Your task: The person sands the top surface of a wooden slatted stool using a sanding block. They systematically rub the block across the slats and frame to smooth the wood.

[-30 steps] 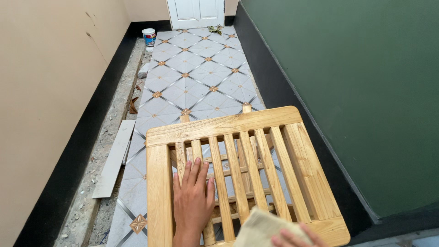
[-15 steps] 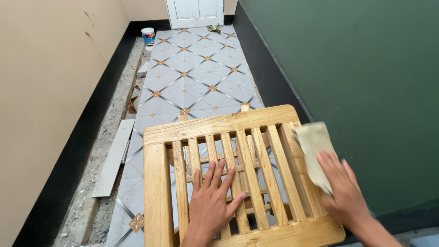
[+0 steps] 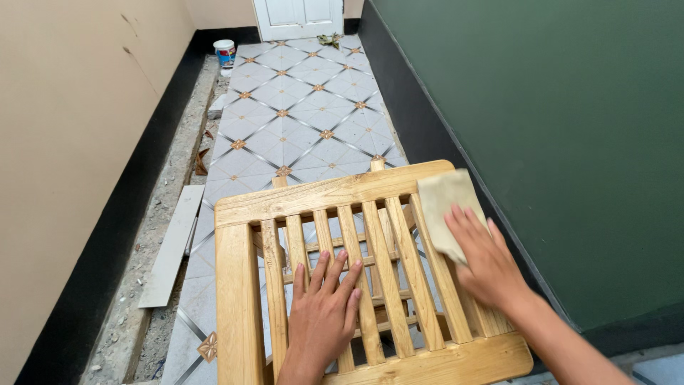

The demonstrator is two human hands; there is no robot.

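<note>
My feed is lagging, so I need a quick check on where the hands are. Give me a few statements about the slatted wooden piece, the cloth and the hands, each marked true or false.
1. The left hand lies flat on the slats of the wooden slatted frame, fingers spread. True.
2. The right hand presses a beige cloth onto the frame's far right corner. True.
3. The cloth lies under the left hand. False: it is under the right hand's fingers.
4. A small bucket stands on the frame. False: it stands on the tiled floor far off, near the white door.
5. The wall on the right is green. True.
</note>
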